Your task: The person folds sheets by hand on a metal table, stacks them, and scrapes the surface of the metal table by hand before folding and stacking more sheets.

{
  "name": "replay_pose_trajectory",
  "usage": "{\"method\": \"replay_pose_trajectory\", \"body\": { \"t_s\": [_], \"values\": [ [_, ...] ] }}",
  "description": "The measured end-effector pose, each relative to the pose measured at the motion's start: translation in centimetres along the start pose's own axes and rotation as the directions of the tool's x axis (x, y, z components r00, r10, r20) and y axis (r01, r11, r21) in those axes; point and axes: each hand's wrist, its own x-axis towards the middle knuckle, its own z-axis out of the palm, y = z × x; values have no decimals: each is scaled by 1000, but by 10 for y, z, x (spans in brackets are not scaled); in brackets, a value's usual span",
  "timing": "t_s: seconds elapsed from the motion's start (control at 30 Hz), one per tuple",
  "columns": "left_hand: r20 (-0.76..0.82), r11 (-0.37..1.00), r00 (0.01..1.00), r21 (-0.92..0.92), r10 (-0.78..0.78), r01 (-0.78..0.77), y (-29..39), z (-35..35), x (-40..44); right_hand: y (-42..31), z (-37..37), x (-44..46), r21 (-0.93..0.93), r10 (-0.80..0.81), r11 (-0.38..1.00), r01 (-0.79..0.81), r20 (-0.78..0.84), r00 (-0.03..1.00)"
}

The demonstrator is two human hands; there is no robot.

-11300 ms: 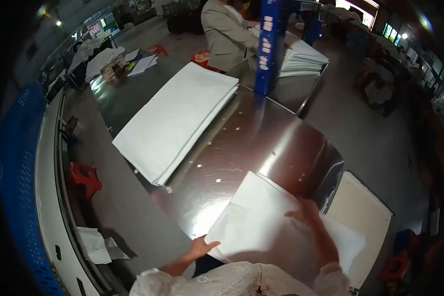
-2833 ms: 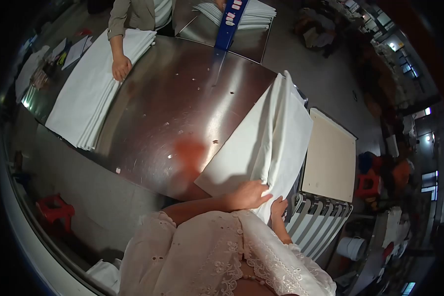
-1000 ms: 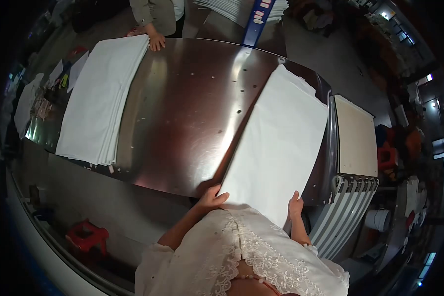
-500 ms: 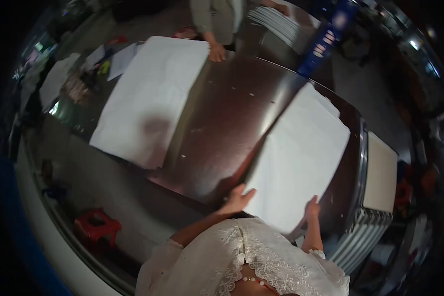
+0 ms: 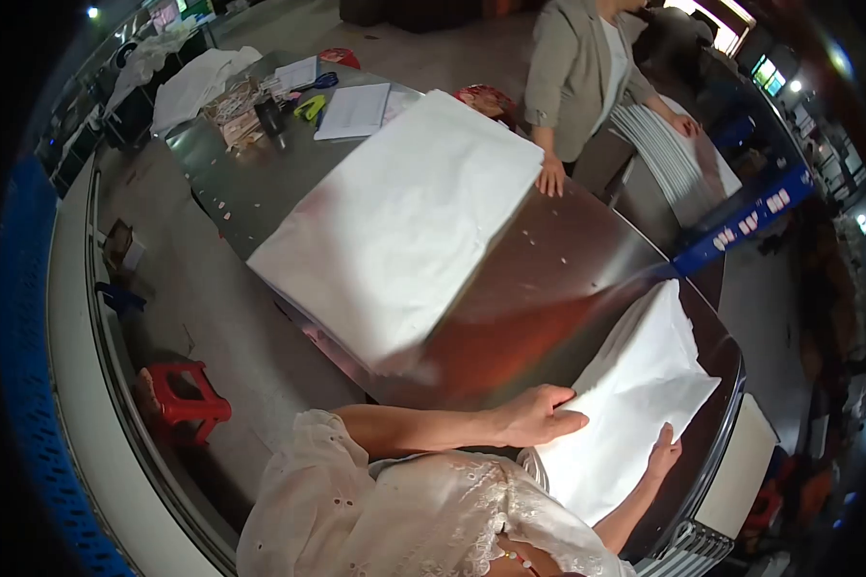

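A folded white cloth (image 5: 635, 385) lies at the near right of the metal table (image 5: 510, 317), its near part close to my body. My left hand (image 5: 541, 415) grips its left edge, thumb on top. At the cloth's right edge, my right hand (image 5: 662, 452) holds on with the thumb up and the fingers mostly hidden. A large stack of folded white cloth (image 5: 404, 231) lies across the table to the left. Another person's hand (image 5: 550, 175) rests at the far right corner of that stack.
A person in a grey jacket (image 5: 573, 82) stands across the table, one hand on another white pile (image 5: 674, 159). A blue post (image 5: 746, 221) rises at the far right. Papers (image 5: 353, 111) and small items lie far left. A red stool (image 5: 185, 402) stands on the floor at left.
My view has turned left. The cloth between my hands, laid flat and long before, is now bunched and creased. My left hand has moved inward over it. The other person's hand stays by the large stack.
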Motion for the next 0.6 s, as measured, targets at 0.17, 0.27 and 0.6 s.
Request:
{"method": "replay_pose_trajectory", "body": {
  "t_s": [0.17,0.27,0.6],
  "values": [
    [-13,980,981,42,194,-194,17,-108,-66,-124,120,-49,8,-263,965,264,-44,964],
    [-79,948,945,21,318,-317,43,-175,-119,-187,177,-67,-11,-266,964,266,-51,963],
    [-443,877,763,143,471,-458,53,-342,-223,-290,378,-28,121,-434,892,435,-35,900]
  ]
}}
